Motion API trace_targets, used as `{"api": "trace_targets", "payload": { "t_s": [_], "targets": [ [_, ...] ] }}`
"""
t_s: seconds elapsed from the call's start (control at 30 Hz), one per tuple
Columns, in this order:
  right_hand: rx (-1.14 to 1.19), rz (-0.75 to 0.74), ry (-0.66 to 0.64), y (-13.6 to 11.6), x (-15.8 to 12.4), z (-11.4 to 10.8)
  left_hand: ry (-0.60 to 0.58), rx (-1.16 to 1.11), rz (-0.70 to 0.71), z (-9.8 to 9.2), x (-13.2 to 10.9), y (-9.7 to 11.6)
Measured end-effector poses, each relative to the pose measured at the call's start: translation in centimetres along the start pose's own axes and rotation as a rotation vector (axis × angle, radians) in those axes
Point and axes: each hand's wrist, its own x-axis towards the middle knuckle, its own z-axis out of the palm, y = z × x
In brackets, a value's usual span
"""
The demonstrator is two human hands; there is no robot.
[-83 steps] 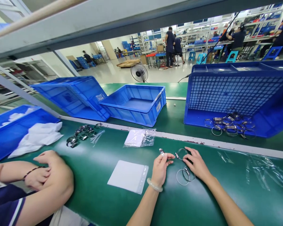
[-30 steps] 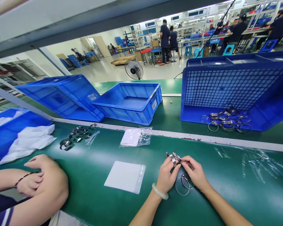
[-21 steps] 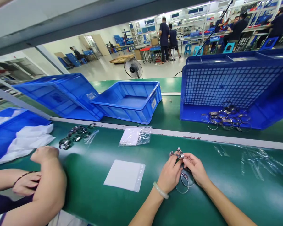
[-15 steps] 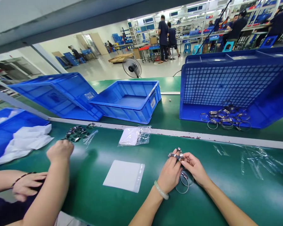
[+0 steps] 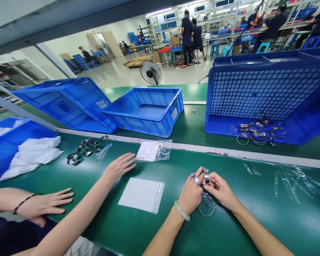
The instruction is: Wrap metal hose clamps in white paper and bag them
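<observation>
Metal clamps (image 5: 197,180), two of them, are sitting on the left hand (image 5: 191,195), their bands looping around its extended fingers. The right hand (image 5: 221,189) is meeting them from the other side, its thumb and bent fingertips grasping the nearer end of a band; the exact contact is hiding between the fingers. Just below this grip, thin loose rings (image 5: 206,216) are lying on the green table (image 5: 245,227), overlapping one another.

Beyond the hands, a pale strip (image 5: 188,147) is running across the table, its edge showing worn patches. Behind it, a blue mesh crate (image 5: 256,89) is standing on its side, with more clamps (image 5: 259,135) resting in it. Toward the left, a white sheet (image 5: 139,195) is lying near the left wrist, and a co-worker's hand (image 5: 119,167) is stretching out, fingertips at or just beside a clear packet (image 5: 163,151). Green surface is showing between the right forearm and some plastic strips (image 5: 292,183) farther right.

The bands are gleaming, flat and narrow, each carrying a small screw housing. A smooth, pale bangle (image 5: 181,211) is circling the left wrist. The sheet is lying flat and matte, while the packet is crinkling and catching light.
</observation>
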Motion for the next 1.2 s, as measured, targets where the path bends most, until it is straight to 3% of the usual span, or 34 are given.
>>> {"api": "trace_targets", "payload": {
  "t_s": [0.5,0.77,0.87,1.2],
  "targets": [
    [-0.055,-0.051,0.046,0.1,-0.1,0.4,0.060,0.003,0.021,0.2,-0.2,-0.1],
    [-0.640,-0.180,0.380,1.9,0.8,-2.8,0.269,-0.114,-0.004,0.4,-0.2,-0.3],
    [-0.825,-0.208,0.364,2.1,0.7,-3.5,0.276,-0.139,-0.014,0.7,-0.3,-0.3],
    [-1.318,-0.189,0.269,1.8,0.3,-2.3,0.302,-0.127,0.100,1.2,-0.5,-0.7]
  ]
}}
